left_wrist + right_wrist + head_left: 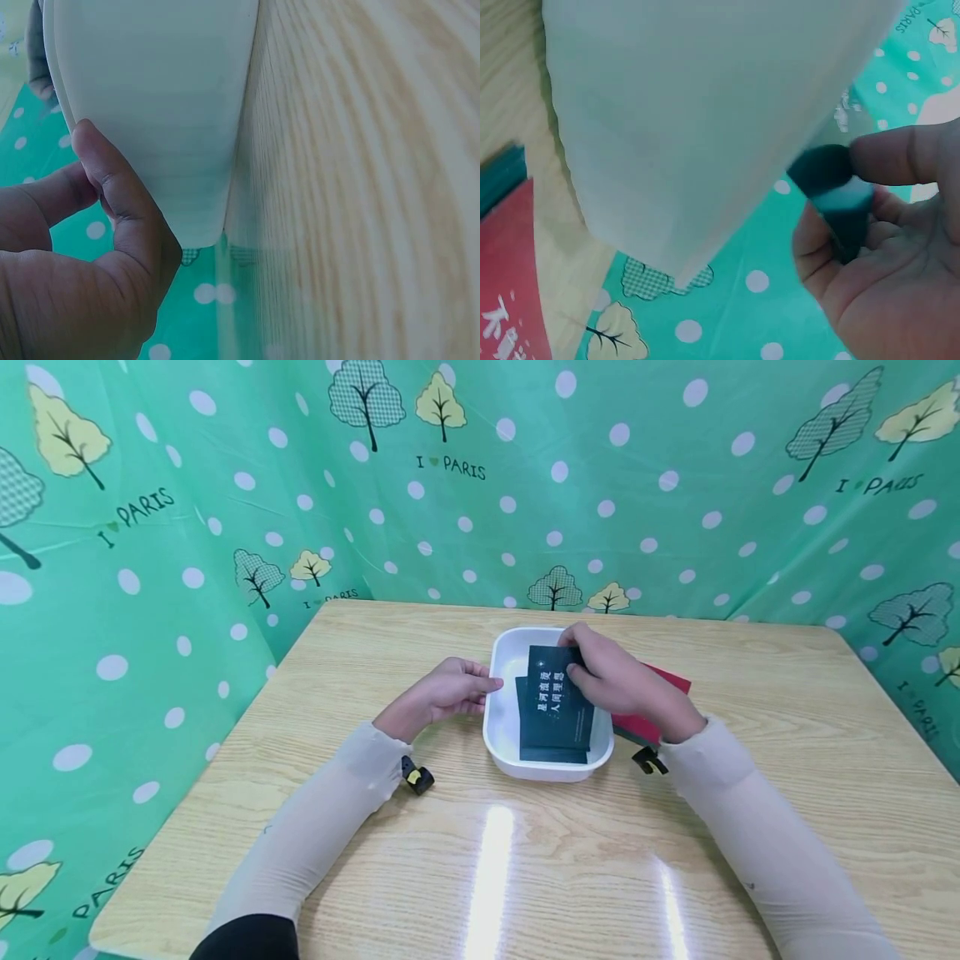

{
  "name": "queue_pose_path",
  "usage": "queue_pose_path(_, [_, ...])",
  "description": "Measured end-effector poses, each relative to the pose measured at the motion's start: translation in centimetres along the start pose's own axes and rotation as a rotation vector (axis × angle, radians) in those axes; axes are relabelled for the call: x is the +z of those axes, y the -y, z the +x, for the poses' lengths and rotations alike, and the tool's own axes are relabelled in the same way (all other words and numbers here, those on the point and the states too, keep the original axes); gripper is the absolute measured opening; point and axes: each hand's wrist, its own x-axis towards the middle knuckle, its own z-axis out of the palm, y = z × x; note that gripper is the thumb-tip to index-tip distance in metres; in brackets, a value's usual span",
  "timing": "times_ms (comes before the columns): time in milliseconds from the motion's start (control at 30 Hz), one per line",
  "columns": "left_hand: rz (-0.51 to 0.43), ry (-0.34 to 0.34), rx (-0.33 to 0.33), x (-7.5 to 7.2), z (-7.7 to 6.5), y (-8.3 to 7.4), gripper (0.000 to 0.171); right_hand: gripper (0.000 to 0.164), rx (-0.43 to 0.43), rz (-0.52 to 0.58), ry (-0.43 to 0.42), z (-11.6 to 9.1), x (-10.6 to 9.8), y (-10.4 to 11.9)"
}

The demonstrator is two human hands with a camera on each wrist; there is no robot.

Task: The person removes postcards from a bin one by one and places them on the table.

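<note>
A white plastic basin stands on the table, its outer wall filling much of the left wrist view. My left hand pinches its left rim between thumb and fingers. Over the basin, my right hand holds a dark green card with white Chinese characters, thumb on its face. Another dark green card lies under it inside the basin, mostly covered. In the right wrist view, the held card bends between thumb and fingers beside the basin's rim.
A red booklet lies on the table right of the basin, partly hidden by my right forearm. A dark green edge shows beside it in the right wrist view. A green patterned curtain hangs behind the wooden table.
</note>
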Motion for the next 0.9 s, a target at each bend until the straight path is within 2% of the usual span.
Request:
queue_pose_path(467, [0.01, 0.001, 0.001, 0.0, 0.0, 0.1, 0.016, 0.023, -0.247, -0.169, -0.324, -1.0, -2.9, 0.8])
queue_pose_path(567, [0.01, 0.004, 0.002, 0.0, 0.0, 0.0, 0.016, 0.024, -0.252, -0.175, -0.355, -1.4, -3.6, 0.8])
queue_pose_path(900, [-0.002, 0.006, 0.006, 0.0, 0.0, 0.1, 0.017, 0.028, -0.18, -0.166, -0.454, -2.6, -6.2, 0.2])
